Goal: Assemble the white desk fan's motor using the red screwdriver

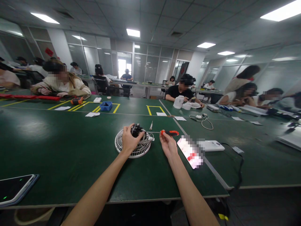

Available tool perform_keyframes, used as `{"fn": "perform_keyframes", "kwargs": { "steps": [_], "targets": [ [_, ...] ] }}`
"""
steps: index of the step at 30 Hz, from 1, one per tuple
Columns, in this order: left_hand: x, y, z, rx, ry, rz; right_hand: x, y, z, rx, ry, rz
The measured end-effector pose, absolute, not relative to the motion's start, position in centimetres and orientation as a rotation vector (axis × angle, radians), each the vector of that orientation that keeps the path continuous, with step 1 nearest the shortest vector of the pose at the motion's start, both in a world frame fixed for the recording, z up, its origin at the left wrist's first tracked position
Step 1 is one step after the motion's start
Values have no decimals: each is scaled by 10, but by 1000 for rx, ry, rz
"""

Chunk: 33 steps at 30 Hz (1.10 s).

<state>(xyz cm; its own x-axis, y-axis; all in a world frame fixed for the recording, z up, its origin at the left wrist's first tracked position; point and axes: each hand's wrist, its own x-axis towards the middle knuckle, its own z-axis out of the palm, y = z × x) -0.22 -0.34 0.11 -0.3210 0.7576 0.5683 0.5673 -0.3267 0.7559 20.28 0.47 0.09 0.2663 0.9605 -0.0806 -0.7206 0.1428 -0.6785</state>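
A round white fan grille [141, 153] lies on the green table, with a black motor [137, 129] on top of it. My left hand [129, 140] is closed around the motor, thumb on its near right side and fingers at the left. White wires [150, 137] bunch at the motor's right. In my right hand [168, 143] is a screwdriver with a red and black handle [172, 133], pinched near the front of the handle. Its thin shaft points left toward the motor; whether the tip touches is too small to tell. A small pale pointed piece [151, 126] lies just behind the shaft.
A lit phone [189, 153] and a white power bank [211, 145] lie right of my right hand. Another phone [17, 188] sits at the front left. Farther back are a blue bin [106, 106] and a white cable [207, 121]. Other people sit across the table.
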Motion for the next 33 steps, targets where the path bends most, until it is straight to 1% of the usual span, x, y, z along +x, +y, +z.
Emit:
{"fn": "perform_keyframes", "kwargs": {
  "steps": [9, 24, 33],
  "targets": [
    [-2, -4, 1, 1733, 1718, 1698, 195, 2, 1, -752, -391, 1272],
    [-1, -5, 1, 1721, 1690, 1749, 198, 2, 6, -672, -322, 1295],
    [-2, -5, 1, 1716, 1685, 1763, 198, 0, 5, -695, -346, 1286]
  ]
}}
